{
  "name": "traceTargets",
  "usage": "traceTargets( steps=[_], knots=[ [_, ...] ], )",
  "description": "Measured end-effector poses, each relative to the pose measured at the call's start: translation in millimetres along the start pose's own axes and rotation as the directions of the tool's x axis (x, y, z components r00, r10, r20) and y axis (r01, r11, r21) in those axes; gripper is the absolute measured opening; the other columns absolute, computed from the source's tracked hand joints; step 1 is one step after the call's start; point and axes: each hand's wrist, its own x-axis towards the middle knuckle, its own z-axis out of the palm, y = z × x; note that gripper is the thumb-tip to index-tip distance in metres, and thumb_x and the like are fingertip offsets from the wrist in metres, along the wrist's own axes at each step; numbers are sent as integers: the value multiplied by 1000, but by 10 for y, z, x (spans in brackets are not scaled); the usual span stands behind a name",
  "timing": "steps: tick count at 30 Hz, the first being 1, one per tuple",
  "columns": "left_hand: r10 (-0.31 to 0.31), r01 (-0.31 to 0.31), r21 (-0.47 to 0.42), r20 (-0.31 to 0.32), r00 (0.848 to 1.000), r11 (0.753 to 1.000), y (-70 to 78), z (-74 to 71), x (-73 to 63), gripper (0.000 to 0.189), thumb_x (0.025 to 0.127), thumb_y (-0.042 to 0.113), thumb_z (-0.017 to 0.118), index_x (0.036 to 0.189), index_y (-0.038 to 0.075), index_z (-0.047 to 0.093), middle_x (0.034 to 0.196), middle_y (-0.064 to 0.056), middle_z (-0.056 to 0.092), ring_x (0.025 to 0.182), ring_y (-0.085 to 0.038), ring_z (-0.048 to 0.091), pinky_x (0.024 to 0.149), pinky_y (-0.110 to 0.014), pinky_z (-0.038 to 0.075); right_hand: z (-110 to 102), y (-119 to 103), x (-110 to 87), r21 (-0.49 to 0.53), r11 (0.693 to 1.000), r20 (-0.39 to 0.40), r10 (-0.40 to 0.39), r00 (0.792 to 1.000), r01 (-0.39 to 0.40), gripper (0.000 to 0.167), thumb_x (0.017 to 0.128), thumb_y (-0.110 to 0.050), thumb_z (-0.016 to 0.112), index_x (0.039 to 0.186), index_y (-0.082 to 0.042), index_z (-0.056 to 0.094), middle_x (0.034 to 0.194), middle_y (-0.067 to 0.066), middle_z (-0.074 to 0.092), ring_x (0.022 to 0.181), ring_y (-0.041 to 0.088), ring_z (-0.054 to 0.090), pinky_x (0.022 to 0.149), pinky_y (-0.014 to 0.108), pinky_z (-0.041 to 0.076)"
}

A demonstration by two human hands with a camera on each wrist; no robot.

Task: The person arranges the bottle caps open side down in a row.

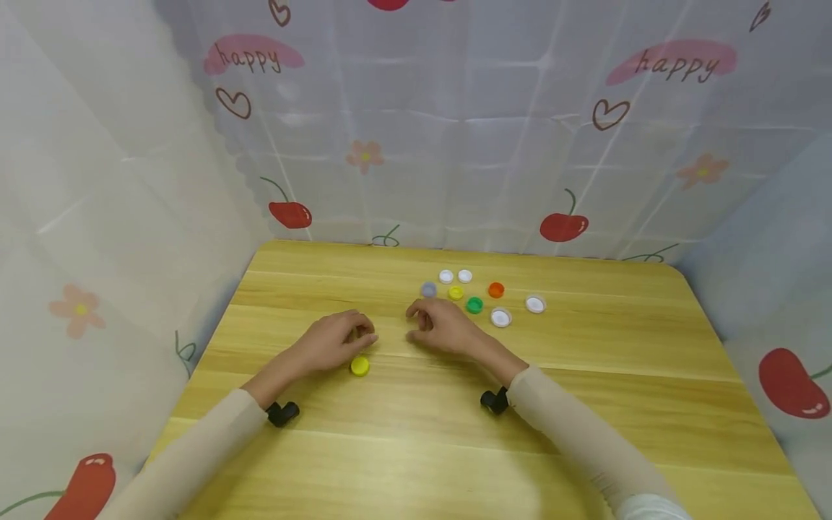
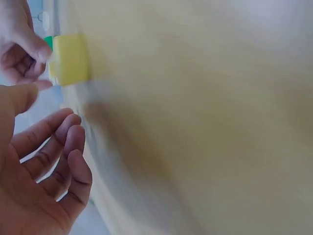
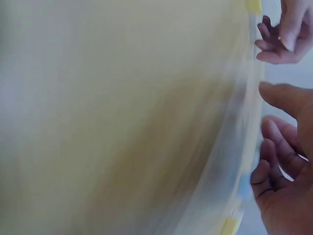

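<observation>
The word "happy" stands twice on the curtain (image 1: 442,79).

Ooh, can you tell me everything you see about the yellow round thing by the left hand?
It's a small, round, bright yellow cap that looks like plastic, with a plain top. It sits on the yellowish wood-grain table, just on the near side of the person's left hand and apart from the group of coloured round caps. The hand isn't gripping it; I can't tell whether it brushes it. Its underside is hidden.
</observation>
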Motion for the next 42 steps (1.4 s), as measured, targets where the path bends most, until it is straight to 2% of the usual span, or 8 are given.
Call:
traceTargets(
  steps=[3,7,13,18,25,32,38,42],
  knots=[
    [-15,19,-147,30,999,989,23,44,269,26,105,39,71,122,19,75,103,6,73,84,-9,65,76,-30,54,-88,174,51,62,998,-75,15,997,-10,35,96,-24,83,125,-7,72,90,0,66,73,12,56,71,28,51],
    [-26,34,-276,30,999,960,68,82,609,29,103,28,75,127,13,73,107,-3,74,91,-17,68,77,-32,56,-205,318,127,81,995,-107,59,992,-50,38,97,-20,81,130,-5,70,92,3,68,72,14,57,72,30,51],
    [-41,37,-347,-4,999,937,124,118,1061,37,101,20,77,135,8,70,112,-10,74,95,-22,73,79,-31,58,-340,425,226,13,990,-127,144,981,-143,45,98,-25,80,136,-6,68,92,5,67,71,18,54,74,35,47],
    [-42,34,-315,-18,999,948,162,144,1322,32,98,20,81,128,10,74,109,-8,74,95,-23,71,83,-33,57,-391,455,279,-17,986,-133,162,978,-165,39,99,-31,79,129,-5,73,87,6,66,77,22,55,78,38,47],
    [-23,22,-246,0,1000,969,259,173,1456,24,99,22,80,121,12,77,107,-8,74,96,-23,67,87,-38,55,-396,463,292,-7,988,-119,155,981,-157,28,99,-26,80,119,-7,77,85,4,64,84,24,52,87,40,44],
    [-32,34,-197,11,999,980,301,181,1507,23,98,20,81,120,13,77,106,-7,73,95,-23,66,87,-38,55,-384,498,300,-12,986,-114,162,980,-164,27,98,-26,80,118,-8,77,85,3,63,84,23,51,84,38,42],
    [-15,16,-185,4,1000,983,335,144,1490,21,98,20,80,118,15,78,106,-6,73,91,-21,67,80,-33,54,-417,513,287,-30,992,-127,117,985,-122,27,97,-25,81,117,-8,78,86,5,65,83,23,53,90,43,45],
    [43,-47,-200,-22,999,979,372,92,1404,18,99,22,79,117,17,78,104,-4,72,85,-19,68,74,-31,53,-479,498,201,-20,999,-139,39,989,-43,24,98,-24,80,116,-9,79,87,4,66,84,22,53,93,46,44]
  ],
)
